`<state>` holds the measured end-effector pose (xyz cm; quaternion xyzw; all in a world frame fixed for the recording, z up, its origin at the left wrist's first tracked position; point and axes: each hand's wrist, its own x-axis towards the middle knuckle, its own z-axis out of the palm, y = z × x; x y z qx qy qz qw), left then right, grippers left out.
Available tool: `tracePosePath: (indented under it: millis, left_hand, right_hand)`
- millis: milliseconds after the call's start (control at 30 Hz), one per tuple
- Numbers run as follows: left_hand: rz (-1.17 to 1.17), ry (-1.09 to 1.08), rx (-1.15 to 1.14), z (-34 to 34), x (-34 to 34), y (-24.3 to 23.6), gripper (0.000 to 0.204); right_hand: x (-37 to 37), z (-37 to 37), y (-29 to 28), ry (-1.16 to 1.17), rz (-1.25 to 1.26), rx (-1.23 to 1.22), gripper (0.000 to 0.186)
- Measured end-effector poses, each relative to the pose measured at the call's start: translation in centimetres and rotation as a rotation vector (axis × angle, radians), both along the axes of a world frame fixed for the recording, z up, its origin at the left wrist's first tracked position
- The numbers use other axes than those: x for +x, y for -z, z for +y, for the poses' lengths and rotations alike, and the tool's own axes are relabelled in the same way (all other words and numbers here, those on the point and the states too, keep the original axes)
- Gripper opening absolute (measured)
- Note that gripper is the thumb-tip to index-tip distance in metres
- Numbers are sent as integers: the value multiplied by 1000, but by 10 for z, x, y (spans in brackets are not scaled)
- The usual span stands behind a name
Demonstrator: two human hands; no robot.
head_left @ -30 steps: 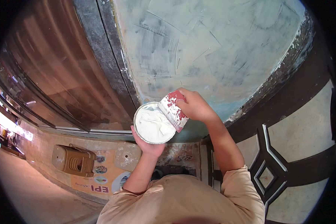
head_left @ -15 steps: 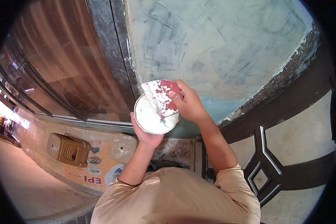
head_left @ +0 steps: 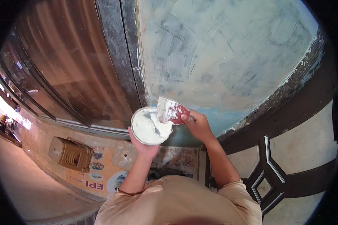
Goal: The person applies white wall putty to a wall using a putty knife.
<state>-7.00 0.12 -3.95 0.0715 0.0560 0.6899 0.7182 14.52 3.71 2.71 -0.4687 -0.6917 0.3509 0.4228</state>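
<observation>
"Pinching something, that right hand [head_left: 199, 125]?"

"Yes, a flat red scraper [head_left: 180, 113] smeared white, its blade overlapping the right edge of a round, pale-rimmed tub [head_left: 151, 144]; contact I can't tell."

"And the left hand [head_left: 148, 149]?"

"Clasping the tub from below (fingers mostly hidden)."

"Risks?"

"A tilting left wrist could tip the tub; jerking the scraper could fling soft white paste [head_left: 143, 126]."

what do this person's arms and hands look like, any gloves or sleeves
The left hand and right hand are bare, without gloves. Both forearms are uncovered, and no watch or bracelet shows at either wrist. The short sleeves, creased and loose, belong to a plain beige shirt.
</observation>
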Motion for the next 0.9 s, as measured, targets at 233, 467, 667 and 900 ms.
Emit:
tracePosePath:
  millis: [233,467,667,900]
  left_hand:
    - [-83,36,-92,-4,-3,6,79]
    - [-136,78,-58,3,-16,-6,78]
    - [-126,148,140,3,-35,-8,77]
    - [-113,63,-43,2,-56,0,78]
  right_hand:
    - [-25,-9,-3,130,-14,209,41]
    - [-46,-7,-20,136,-81,317,33]
    - [-65,-2,-17,176,-118,383,29]
    - [-91,-6,-10,155,-161,424,28]
